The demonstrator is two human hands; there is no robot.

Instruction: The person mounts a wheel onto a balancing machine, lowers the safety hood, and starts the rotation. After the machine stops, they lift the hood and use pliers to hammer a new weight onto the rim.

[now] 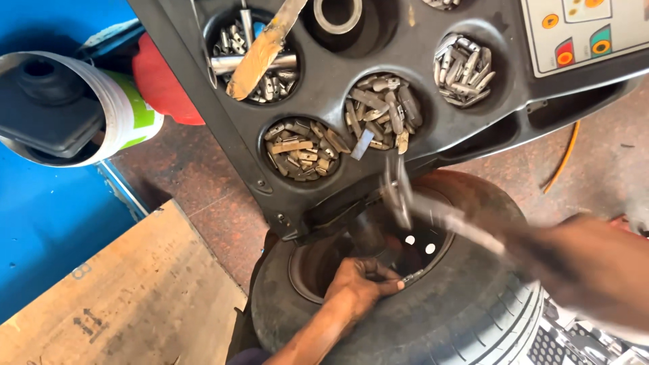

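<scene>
A black tyre [446, 318] on a dark rim [318, 267] sits mounted under a black machine top. My left hand [362, 284] rests on the rim's edge, fingers pinching a small metal weight against the rim flange. My right hand [581, 260] comes in from the right, blurred by motion, gripping a metal hammer-like tool [419, 203] whose head is above the rim.
The machine's black tray [324, 88] has round pockets full of grey metal weights [382, 111], plus a flat scraper [260, 51]. A white bucket [128, 108] and a red can stand at left. A plywood sheet [122, 297] lies on the floor. An orange hose [564, 159] runs at right.
</scene>
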